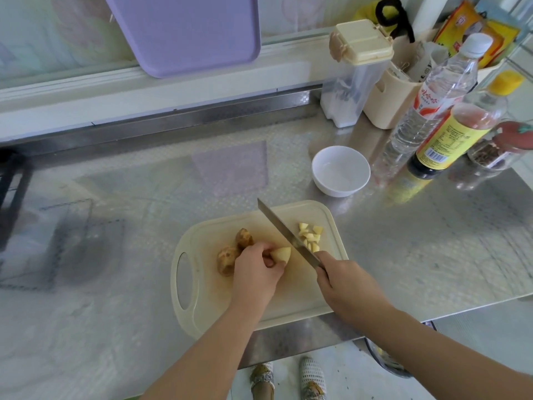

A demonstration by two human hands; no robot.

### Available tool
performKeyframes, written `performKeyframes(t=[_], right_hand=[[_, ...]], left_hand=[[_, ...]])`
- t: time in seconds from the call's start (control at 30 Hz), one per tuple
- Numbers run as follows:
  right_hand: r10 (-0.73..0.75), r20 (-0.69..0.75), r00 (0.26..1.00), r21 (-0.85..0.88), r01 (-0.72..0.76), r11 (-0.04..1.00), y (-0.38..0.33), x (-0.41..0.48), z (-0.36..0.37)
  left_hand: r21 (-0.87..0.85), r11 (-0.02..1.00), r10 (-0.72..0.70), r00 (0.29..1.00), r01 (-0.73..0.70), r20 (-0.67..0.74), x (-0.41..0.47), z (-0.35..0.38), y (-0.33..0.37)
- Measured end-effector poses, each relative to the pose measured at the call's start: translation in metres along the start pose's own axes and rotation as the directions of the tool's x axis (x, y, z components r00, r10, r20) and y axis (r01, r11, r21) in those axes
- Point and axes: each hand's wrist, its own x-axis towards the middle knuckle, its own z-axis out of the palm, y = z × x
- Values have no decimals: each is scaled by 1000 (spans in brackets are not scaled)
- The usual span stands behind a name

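On a cream plastic cutting board (pixel 210 298) with rounded corners and an oval grip slot at its left end lie two knobbly, brown-skinned lumps (pixel 227 259). Just right of them the left hand (pixel 255 272), fingers curled, pinches a smooth pale-yellow wedge (pixel 282 253) between thumb and fingertips at the board's centre. A long, straight steel knife (pixel 284 233) slants beside the wedge, its handle enclosed by the wrapped fingers of the right hand (pixel 346 290), with small pale cubes (pixel 310 236) heaped right of the blade; beyond, a round white bowl (pixel 340 170) stands on the embossed steel counter (pixel 403 241).
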Motion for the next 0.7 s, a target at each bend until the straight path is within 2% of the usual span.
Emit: performKeyframes(t=[0.33,0.7], right_hand=[[-44,16,999,-32,45,998,-3,-2,-1],[-10,99,995,-129,23,991,-8,5,1]], left_hand=[[-132,986,-105,994,101,-17,4,1,6],[-126,987,-108,994,105,-21,5,0,6]])
